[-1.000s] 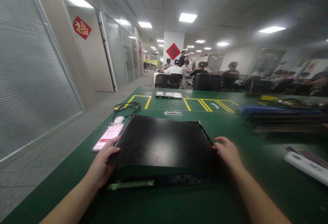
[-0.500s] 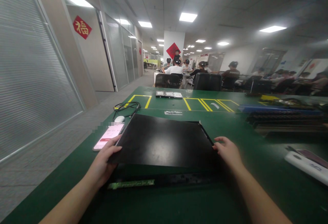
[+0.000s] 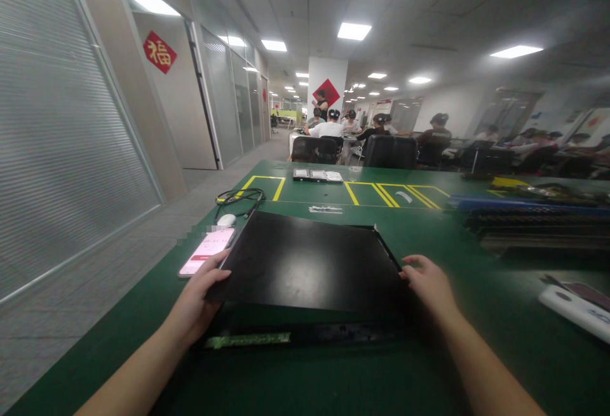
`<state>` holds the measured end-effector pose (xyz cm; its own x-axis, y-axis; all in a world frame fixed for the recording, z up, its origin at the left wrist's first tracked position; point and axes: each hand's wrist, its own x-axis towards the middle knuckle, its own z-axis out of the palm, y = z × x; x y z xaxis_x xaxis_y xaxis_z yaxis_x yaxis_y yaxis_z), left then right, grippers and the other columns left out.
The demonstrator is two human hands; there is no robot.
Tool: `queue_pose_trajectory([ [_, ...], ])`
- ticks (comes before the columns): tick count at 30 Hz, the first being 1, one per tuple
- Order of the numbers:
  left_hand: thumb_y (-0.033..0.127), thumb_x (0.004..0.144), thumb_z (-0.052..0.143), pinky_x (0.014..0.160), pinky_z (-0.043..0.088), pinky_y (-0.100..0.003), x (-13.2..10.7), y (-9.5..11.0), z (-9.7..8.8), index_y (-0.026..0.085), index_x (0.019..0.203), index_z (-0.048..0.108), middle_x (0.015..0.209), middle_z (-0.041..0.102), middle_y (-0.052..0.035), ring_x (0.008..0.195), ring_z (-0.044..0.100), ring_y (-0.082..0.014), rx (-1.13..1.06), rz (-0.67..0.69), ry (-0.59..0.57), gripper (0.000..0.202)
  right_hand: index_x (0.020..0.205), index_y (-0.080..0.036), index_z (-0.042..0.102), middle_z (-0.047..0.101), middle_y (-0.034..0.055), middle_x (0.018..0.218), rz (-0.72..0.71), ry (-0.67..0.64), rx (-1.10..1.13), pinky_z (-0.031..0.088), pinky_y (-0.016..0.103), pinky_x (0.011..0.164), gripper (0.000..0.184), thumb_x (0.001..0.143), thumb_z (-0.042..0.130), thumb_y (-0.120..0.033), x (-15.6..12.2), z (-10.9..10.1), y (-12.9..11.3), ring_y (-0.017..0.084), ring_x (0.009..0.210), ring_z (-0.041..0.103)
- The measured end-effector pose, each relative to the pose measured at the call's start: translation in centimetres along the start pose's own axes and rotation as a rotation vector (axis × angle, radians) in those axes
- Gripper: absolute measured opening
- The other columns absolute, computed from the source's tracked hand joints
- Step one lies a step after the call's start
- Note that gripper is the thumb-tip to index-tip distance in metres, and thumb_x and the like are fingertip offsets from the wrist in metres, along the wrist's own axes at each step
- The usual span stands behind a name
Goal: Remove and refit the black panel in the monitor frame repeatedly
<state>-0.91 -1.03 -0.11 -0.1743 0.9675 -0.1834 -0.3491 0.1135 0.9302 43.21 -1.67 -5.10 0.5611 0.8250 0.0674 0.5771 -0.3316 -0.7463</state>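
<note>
A flat black panel [image 3: 305,263] lies over a low dark chassis on the green table [image 3: 429,371]; its near edge is raised. A strip of the chassis with a green board [image 3: 248,340] shows under that edge. My left hand [image 3: 195,305] grips the panel's near left corner, thumb on top. My right hand [image 3: 429,286] holds the near right corner, fingers curled at the edge.
A lit phone [image 3: 208,251] lies beside the panel's left side, with a white mouse [image 3: 227,220] and coiled black cable [image 3: 238,197] behind. Stacked dark units [image 3: 534,222] sit at the right, a white device [image 3: 574,311] nearer. Small trays [image 3: 317,175] lie far off. People sit at tables beyond.
My hands and the panel keep their grip and place. The view has shifted slightly, so everything sits a little to the right. A person standing at the back has moved left.
</note>
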Motion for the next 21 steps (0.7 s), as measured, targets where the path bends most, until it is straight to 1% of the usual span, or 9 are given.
queue_pose_trajectory([
  [3,0.02,0.056,0.08,0.06,0.054,-0.026,0.01,0.06,0.06,0.021,0.111,0.074,0.095,0.079,-0.0044,0.081,0.073,-0.0238,-0.007,-0.014,-0.001,0.056,0.103,-0.023,0.07,0.077,0.004,0.079,0.004,-0.002,-0.004,0.044,0.031,0.062,0.031,0.077,0.055,-0.03,0.07,0.0,0.04,0.021,0.066,0.066],
  [6,0.021,0.055,0.081,0.059,0.054,-0.026,0.05,0.1,0.13,0.021,0.107,0.074,0.096,0.078,-0.0039,0.079,0.072,-0.0233,-0.01,-0.013,-0.012,0.053,0.103,-0.023,0.07,0.077,0.0039,0.08,0.014,-0.009,-0.002,0.044,0.031,0.062,0.031,0.076,0.055,-0.03,0.23,0.01,0.2,0.021,0.069,0.067],
  [10,0.018,0.055,0.079,0.055,0.052,-0.023,0.15,0.06,0.07,0.022,0.1,0.073,0.092,0.078,-0.0015,0.067,0.067,-0.017,-0.012,-0.017,0.001,0.046,0.103,-0.024,0.07,0.077,0.0038,0.082,0.02,-0.016,-0.001,0.043,0.031,0.062,0.031,0.076,0.055,-0.031,0.27,0.0,0.3,0.022,0.069,0.067],
  [12,0.018,0.055,0.079,0.054,0.051,-0.022,0.2,0.0,-0.01,0.022,0.099,0.073,0.09,0.077,-0.0007,0.064,0.066,-0.0156,-0.011,-0.02,0.001,0.044,0.102,-0.024,0.07,0.077,0.0038,0.083,0.023,-0.013,-0.007,0.044,0.031,0.062,0.03,0.077,0.056,-0.031,0.19,-0.03,0.26,0.022,0.07,0.067],
  [14,0.019,0.056,0.079,0.055,0.051,-0.023,0.22,-0.05,-0.08,0.022,0.1,0.074,0.09,0.077,-0.0011,0.068,0.068,-0.0172,-0.005,-0.014,-0.006,0.044,0.101,-0.024,0.07,0.077,0.004,0.082,0.016,-0.008,-0.006,0.044,0.031,0.062,0.029,0.076,0.056,-0.031,0.11,-0.04,0.21,0.022,0.071,0.068],
  [18,0.021,0.056,0.079,0.058,0.053,-0.025,0.11,-0.05,-0.1,0.022,0.101,0.074,0.093,0.077,-0.0034,0.08,0.072,-0.024,0.014,0.002,-0.017,0.046,0.099,-0.024,0.07,0.077,0.0039,0.081,0.002,-0.006,-0.004,0.045,0.031,0.062,0.028,0.076,0.056,-0.03,0.17,-0.01,0.22,0.022,0.07,0.067],
  [21,0.021,0.056,0.079,0.057,0.053,-0.025,0.05,0.03,-0.04,0.023,0.101,0.074,0.093,0.077,-0.0037,0.081,0.072,-0.0247,0.018,-0.007,-0.004,0.045,0.099,-0.024,0.071,0.077,0.0036,0.082,0.017,-0.011,-0.022,0.045,0.031,0.063,0.028,0.077,0.056,-0.031,0.28,0.01,0.27,0.022,0.071,0.068],
])
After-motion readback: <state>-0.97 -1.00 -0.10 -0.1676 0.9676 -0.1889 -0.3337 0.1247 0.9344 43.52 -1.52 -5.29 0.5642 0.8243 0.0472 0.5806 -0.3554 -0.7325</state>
